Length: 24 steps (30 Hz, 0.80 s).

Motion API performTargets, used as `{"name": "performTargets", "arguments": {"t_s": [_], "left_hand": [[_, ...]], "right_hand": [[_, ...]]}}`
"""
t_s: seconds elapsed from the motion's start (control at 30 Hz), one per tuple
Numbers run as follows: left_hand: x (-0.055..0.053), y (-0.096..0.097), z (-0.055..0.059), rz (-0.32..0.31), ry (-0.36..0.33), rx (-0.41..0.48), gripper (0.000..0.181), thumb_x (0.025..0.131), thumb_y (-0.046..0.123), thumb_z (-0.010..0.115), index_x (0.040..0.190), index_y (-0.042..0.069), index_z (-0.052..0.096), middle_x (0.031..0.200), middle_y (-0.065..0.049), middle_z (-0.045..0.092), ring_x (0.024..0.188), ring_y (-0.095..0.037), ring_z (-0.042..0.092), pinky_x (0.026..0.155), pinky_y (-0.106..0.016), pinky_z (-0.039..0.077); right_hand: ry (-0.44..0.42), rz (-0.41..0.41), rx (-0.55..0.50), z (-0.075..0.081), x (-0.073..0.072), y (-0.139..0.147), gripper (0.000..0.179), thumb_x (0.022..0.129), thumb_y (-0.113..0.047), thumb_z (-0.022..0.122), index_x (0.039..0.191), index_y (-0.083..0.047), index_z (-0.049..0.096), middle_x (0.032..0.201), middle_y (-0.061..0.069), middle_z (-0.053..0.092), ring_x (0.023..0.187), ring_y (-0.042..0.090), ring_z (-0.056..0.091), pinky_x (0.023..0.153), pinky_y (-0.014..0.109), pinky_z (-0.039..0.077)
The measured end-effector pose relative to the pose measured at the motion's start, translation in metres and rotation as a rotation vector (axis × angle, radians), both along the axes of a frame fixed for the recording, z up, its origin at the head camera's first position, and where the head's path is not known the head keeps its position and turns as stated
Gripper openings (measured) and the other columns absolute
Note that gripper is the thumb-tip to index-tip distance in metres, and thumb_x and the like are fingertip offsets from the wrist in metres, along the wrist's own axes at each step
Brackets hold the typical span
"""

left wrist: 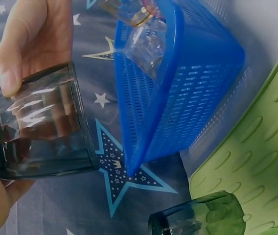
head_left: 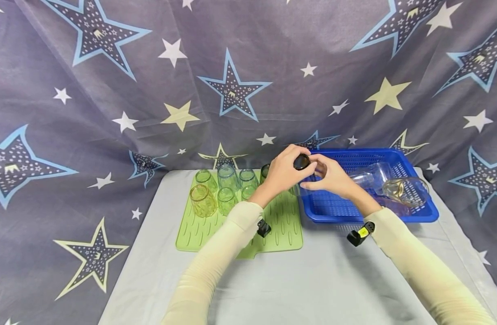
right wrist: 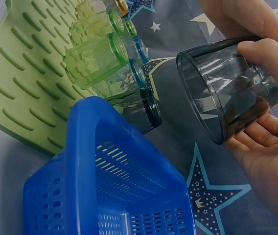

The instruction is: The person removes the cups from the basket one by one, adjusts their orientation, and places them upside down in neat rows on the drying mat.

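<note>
Both hands hold a dark grey glass tumbler (right wrist: pixel 227 88) above the gap between the green mat and the blue basket. My left hand (head_left: pixel 287 169) grips its upper part from the left. From the right, my right hand (head_left: pixel 334 178) has the thumb and fingers curled about it. The tumbler's wide end points down, and its dark narrow end faces up in the head view. Another dark glass (right wrist: pixel 146 115) stands on the mat just below, beside the basket. Part of the held tumbler is covered by fingers in each view.
On the left, a ribbed green drying mat (head_left: pixel 281 225) bears several green and blue glasses and an amber glass (head_left: pixel 203 201). The blue perforated basket (head_left: pixel 370 219) on the right holds clear glasses (head_left: pixel 380 174) and a glass mug (head_left: pixel 400 189) lying down. Behind hangs a starry cloth (head_left: pixel 273 117).
</note>
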<state>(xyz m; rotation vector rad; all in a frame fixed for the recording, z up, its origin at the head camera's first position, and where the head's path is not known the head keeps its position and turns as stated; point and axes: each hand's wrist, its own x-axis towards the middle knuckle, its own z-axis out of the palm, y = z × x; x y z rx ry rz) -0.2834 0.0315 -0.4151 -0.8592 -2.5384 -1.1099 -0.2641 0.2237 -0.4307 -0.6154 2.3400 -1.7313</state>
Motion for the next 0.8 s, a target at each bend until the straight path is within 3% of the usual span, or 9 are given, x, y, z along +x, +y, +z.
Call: {"name": "performTargets", "arguments": {"t_s": [0.13,0.4,0.57,0.8], "left_hand": [[0.002,0.0,0.002,0.006,0.03,-0.015,0.026,0.095,0.037,0.064,0.115,0.02,0.069,0.116,0.003,0.065,0.096,-0.012,0.065,0.079,-0.026,0.054],[0.002,-0.002,-0.003,0.051,0.113,0.017,0.02,0.091,0.03,0.063,0.104,0.018,0.071,0.103,0.002,0.065,0.082,-0.012,0.063,0.069,-0.025,0.053],[0.001,-0.003,-0.004,0.081,0.166,0.017,0.018,0.088,0.029,0.064,0.099,0.018,0.071,0.098,0.003,0.065,0.078,-0.012,0.062,0.065,-0.025,0.051],[0.0,-0.005,-0.006,0.071,0.206,0.003,0.015,0.086,0.028,0.063,0.095,0.018,0.07,0.091,0.002,0.062,0.07,-0.01,0.055,0.058,-0.022,0.044]], "right_hand": [[-0.007,0.01,0.013,-0.001,0.0,-0.002,0.069,0.084,-0.002,0.08,0.143,-0.001,0.045,0.148,0.019,0.053,0.137,0.019,0.054,0.116,0.043,0.041],[0.005,0.046,0.004,-0.001,0.0,-0.007,0.075,0.083,-0.003,0.081,0.148,-0.003,0.044,0.148,0.017,0.054,0.125,0.0,0.057,0.112,0.032,0.046],[0.006,0.065,-0.025,-0.001,0.0,-0.01,0.074,0.082,0.0,0.081,0.146,-0.001,0.045,0.144,0.021,0.057,0.121,0.0,0.06,0.108,0.025,0.048],[-0.002,0.071,-0.012,-0.001,0.0,-0.012,0.072,0.082,-0.001,0.082,0.145,-0.002,0.048,0.14,0.019,0.06,0.119,0.002,0.062,0.11,0.033,0.048]]}}
